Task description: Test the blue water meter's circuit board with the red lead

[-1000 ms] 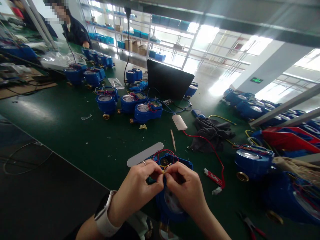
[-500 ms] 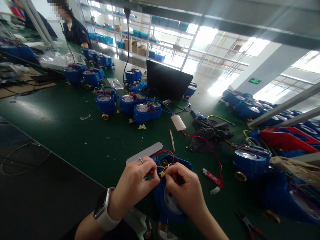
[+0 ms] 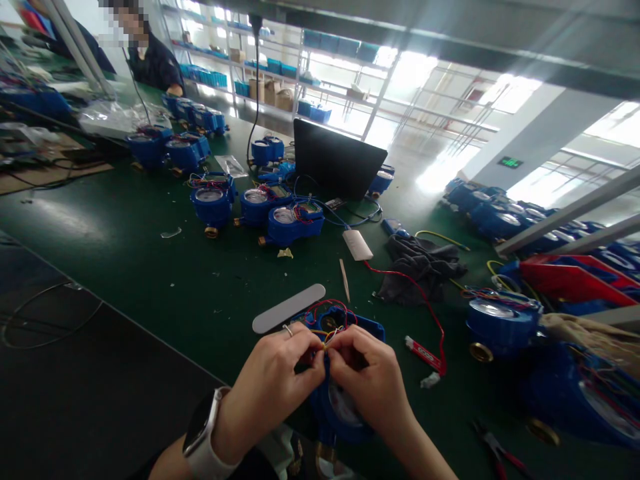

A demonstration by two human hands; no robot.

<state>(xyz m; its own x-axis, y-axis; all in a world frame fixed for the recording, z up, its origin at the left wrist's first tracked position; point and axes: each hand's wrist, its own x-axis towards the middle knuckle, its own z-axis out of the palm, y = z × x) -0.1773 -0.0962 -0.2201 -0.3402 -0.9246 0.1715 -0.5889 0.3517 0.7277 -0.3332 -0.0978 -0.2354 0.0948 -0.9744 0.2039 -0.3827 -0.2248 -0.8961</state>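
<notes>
Both hands — left hand (image 3: 273, 377), right hand (image 3: 367, 380) — pinch thin coloured wires (image 3: 325, 339) over the open blue round water meter (image 3: 340, 400); wiring looks unfinished, cover not yet on.

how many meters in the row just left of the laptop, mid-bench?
3. Left meter, middle meter, right meter nearest the laptop. More sit behind and elsewhere on the bench; some may be hidden.

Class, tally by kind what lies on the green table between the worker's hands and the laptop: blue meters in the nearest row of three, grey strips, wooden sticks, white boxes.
Blue meters: 3
Grey strip: 1
Wooden stick: 1
White box: 1
Total: 6
</notes>
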